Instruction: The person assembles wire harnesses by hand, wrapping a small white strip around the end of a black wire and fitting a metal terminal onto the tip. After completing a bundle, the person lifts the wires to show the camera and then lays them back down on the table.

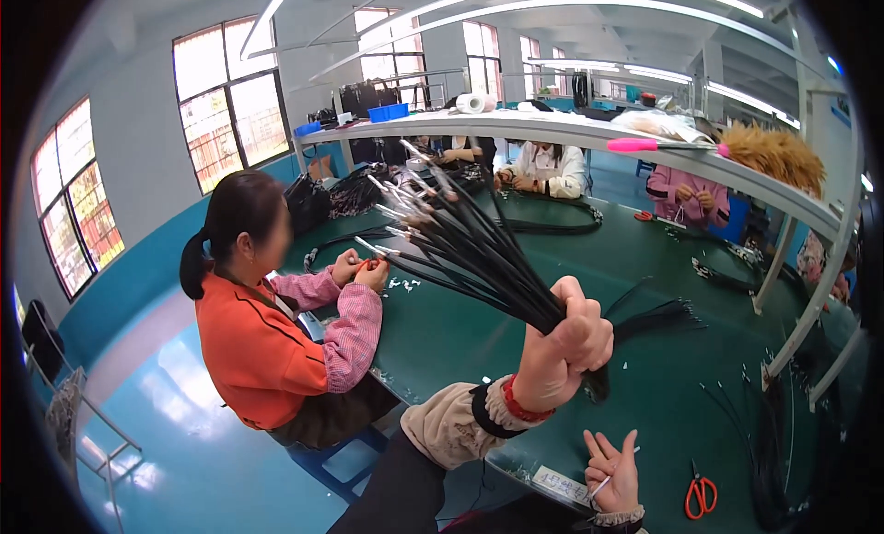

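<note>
My left hand (569,336) is raised over the table, its fingers wrapped round a thick bundle of black cables (493,267). The cables fan out up and to the left, and their ends carry white or silvery tips, some blurred. Lower down, near the table's front edge, my right hand (615,474) has its palm turned up and its fingers partly curled. A thin white stick (600,486) lies across that hand, partly hidden by the fingers. Red-handled scissors (700,495) rest on the green table (516,368) to the right of my right hand.
More black cables (658,320) lie beyond my left hand, and others (769,442) at the right. A person in an orange vest (262,350) works at my left; others sit across the table. An overhead shelf (552,127) holds a duster (769,156) with a pink handle.
</note>
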A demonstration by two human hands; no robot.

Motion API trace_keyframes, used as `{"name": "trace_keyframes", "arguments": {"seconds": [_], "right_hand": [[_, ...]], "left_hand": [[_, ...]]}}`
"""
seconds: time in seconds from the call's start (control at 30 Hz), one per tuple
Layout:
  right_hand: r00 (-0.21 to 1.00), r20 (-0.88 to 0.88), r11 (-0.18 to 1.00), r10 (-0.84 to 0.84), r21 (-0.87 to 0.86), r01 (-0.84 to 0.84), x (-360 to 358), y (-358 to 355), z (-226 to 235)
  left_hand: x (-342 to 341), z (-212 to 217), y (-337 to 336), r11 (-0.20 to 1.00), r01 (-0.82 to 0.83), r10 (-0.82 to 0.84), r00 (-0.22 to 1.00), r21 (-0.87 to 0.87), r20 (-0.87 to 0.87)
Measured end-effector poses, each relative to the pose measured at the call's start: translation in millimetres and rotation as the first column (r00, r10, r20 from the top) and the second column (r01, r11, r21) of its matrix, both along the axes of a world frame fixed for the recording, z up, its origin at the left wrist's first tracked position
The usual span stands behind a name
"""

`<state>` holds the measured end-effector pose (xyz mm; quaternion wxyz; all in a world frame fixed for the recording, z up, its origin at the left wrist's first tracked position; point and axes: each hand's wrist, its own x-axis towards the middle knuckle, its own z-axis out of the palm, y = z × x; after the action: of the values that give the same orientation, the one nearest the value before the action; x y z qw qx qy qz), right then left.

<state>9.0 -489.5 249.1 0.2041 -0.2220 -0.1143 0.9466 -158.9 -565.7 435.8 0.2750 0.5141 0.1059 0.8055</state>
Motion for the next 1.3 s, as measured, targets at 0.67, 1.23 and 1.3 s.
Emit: {"name": "trace_keyframes", "arguments": {"seconds": [0.67, 1.23, 1.3], "right_hand": [[0.92, 0.135, 0.884, -0.368, 0.359, 0.301, -111.3, -75.3, 0.4], [0.371, -0.405, -0.309, -0.835, 0.905, 0.294, 89.5, 128.6, 13.5], [0.378, -0.315, -0.249, -0.87, 0.945, 0.213, 89.7, 147.2, 28.7]], "left_hand": [[-159.1, 8.3, -205.0, 0.595, 0.762, -0.78, 0.624, 0.255, -0.043], [-186.2, -49.2, -37.3, 0.553, 0.829, -0.82, 0.56, 0.087, -0.117], [-178.9, -52.6, 5.3, 0.546, 0.836, -0.832, 0.549, 0.057, -0.075]]}}
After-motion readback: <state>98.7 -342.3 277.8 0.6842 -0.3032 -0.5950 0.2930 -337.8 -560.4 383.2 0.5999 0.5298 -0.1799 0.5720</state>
